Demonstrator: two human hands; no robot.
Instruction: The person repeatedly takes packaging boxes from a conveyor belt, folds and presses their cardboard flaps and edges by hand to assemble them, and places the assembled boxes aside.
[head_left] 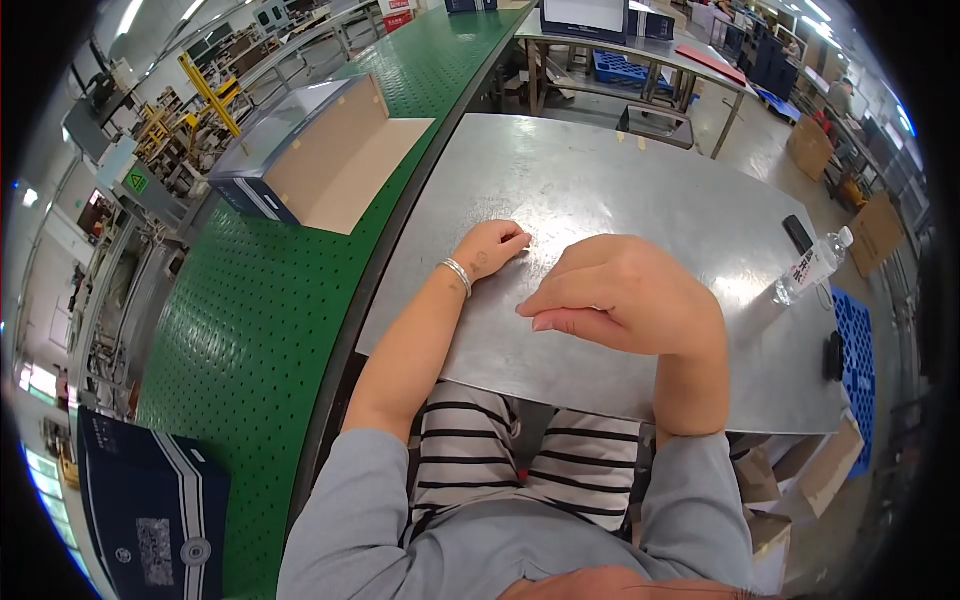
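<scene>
My left hand rests on the metal table, fingers curled in toward the thumb. Whatever lies under those fingers, if anything, is hidden. A bracelet circles that wrist. Raised above the tabletop, my right hand is bent at the wrist and points left. Its fingers are pressed together with the thumb close beneath them. Anything between these fingertips is too small or too covered to make out. The two hands are apart.
Left of the table runs a green perforated conveyor, bearing an open box and a dark blue box. A water bottle and a black object are at the table's right. Blue pallet on the floor.
</scene>
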